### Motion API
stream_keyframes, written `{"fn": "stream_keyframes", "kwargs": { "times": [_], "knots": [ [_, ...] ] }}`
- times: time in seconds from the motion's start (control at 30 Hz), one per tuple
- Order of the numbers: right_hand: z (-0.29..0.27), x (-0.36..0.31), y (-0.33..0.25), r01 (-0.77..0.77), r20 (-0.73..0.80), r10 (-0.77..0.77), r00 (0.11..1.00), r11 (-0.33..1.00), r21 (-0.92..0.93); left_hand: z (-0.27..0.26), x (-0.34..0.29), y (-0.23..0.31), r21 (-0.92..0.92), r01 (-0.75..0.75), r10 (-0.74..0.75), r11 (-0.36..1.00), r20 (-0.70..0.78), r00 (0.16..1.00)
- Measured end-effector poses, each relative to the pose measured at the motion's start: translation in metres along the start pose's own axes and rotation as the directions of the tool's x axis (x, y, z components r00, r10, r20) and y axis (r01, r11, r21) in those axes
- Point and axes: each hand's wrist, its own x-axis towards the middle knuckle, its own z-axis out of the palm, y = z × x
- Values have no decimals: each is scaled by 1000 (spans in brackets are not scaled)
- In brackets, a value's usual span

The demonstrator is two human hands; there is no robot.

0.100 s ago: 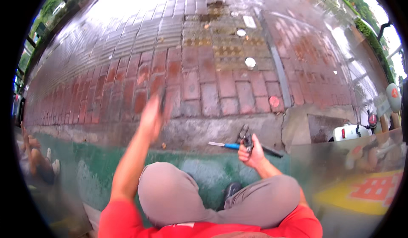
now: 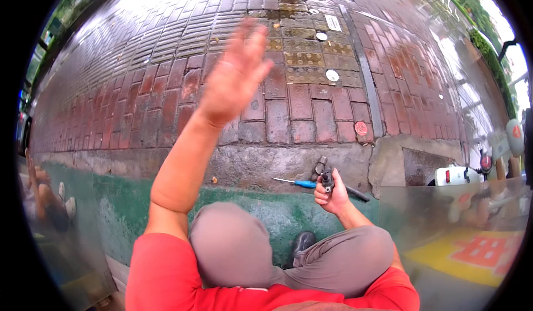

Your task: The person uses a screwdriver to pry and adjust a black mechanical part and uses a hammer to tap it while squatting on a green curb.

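My left hand [image 2: 236,75] is stretched out over the brick paving, blurred by motion, with its fingers spread and nothing seen in them. In front of my right knee, my right hand [image 2: 332,193] is closed around a small black part [image 2: 327,180], whose exact kind I cannot make out. Just beyond that hand lies a hammer [image 2: 318,166]; its dark handle passes behind my fingers and comes out on the right. A screwdriver [image 2: 305,184] with a blue handle lies left of the right hand, its thin shaft pointing left.
Wet red brick paving [image 2: 300,103] spreads ahead, with a grey strip [image 2: 363,72] running away through it. A green painted step [image 2: 150,205] lies under my feet. Glossy panels flank me; the right one [image 2: 444,239] carries a yellow patch. A white scooter [image 2: 456,176] is at the right.
My left hand has swung up and away from me, and its fingers now show spread. My right hand keeps its hold on the black part. The view has shifted slightly.
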Motion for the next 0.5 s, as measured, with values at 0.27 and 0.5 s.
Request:
{"fn": "stream_keyframes", "kwargs": {
  "times": [0.27,0.5],
  "knots": [
    [-15,-34,8,84,-64,-81,995,996,33,-24,-165,-186,371,862,-925,347,-14,379],
    [0,21,7,18,192,-15,981,1000,-17,12,-199,-210,-28,895,-883,445,155,444]
  ]
}}
